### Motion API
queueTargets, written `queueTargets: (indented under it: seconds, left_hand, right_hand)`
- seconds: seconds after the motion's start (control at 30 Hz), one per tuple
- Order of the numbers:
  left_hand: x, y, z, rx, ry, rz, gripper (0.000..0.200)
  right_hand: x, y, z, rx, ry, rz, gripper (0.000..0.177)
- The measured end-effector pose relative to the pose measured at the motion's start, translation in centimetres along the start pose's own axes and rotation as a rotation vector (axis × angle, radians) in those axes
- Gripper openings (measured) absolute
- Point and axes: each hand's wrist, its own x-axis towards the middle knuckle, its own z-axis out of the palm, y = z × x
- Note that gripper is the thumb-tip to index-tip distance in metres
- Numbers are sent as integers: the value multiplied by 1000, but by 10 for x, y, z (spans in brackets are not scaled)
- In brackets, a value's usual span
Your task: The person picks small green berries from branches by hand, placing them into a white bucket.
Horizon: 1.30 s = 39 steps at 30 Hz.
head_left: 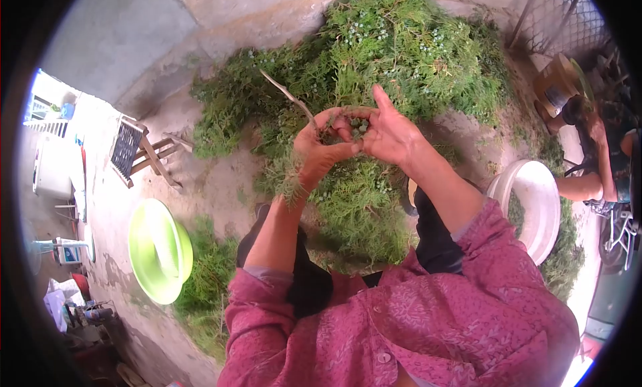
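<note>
My left hand [315, 145] is closed around a cut evergreen branch; its bare brown stem [287, 95] sticks out up and to the left. Feathery foliage [286, 176] of the branch hangs beside my left wrist. My right hand [391, 134] is cupped with the palm turned up and the thumb raised, its fingers meeting those of my left hand. Small green cones [360, 126] show in the curl of the right fingers. Below both hands lies more cut foliage [361, 203], between my legs.
A large heap of cone-bearing evergreen branches [401, 53] lies against the wall. A lime-green basin [157, 253] stands at left, near a folding stool [144, 150]. At right are a white bucket [535, 210] and another person's arm [598, 143].
</note>
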Motion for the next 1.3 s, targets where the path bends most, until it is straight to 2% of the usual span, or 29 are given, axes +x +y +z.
queueTargets:
  seconds: [0.07, 0.2, 0.27, 0.3, 0.37, 0.6, 0.67, 0.7, 0.77, 0.8, 0.87, 1.1, 1.2, 1.27, 1.3]
  left_hand:
    - [-2, -2, 8, 129, 65, 65, 42]
    - [3, -17, 12, 206, 112, 4, 35]
    - [10, -39, 8, 259, 238, 182, 23]
    - [11, -34, 9, 260, 235, 181, 23]
    - [10, -21, 12, 96, 236, -33, 22]
    - [9, -7, 11, 37, 275, -53, 17]
    - [9, -8, 7, 69, 251, -97, 17]
    - [9, -9, 7, 70, 252, -97, 17]
    - [8, -10, 6, 55, 266, -54, 16]
    - [7, -12, 5, 55, 268, -55, 16]
    - [7, -14, 3, 105, 297, -77, 14]
    - [-2, -1, 4, 258, 372, 16, 17]
    - [-4, 4, -5, 365, 405, 36, 16]
    - [1, 13, -23, -29, 511, -14, 14]
    - [2, 19, -29, -231, 564, -72, 14]
  right_hand:
    - [6, 2, -6, 68, 47, -23, 62]
    - [7, 4, -6, 70, 170, -41, 64]
    - [8, 2, -9, 60, 111, -27, 64]
    - [8, 1, -9, 63, 112, -29, 64]
    - [6, 1, -7, 87, 102, -30, 62]
    - [3, -2, -9, 90, 77, -9, 62]
    - [6, -1, -12, 41, 82, 9, 45]
    - [7, 0, -13, 41, 81, 10, 45]
    - [6, 6, -14, 33, 13, -62, 19]
    - [7, 8, -14, 34, 13, -60, 19]
    - [9, 12, -13, -244, 50, -144, 21]
    - [7, 12, -3, -277, 73, -169, 23]
    - [6, 9, 1, -411, 124, -187, 21]
    - [5, 2, -4, -448, 121, -286, 19]
    - [0, -3, 0, -469, 150, -267, 16]
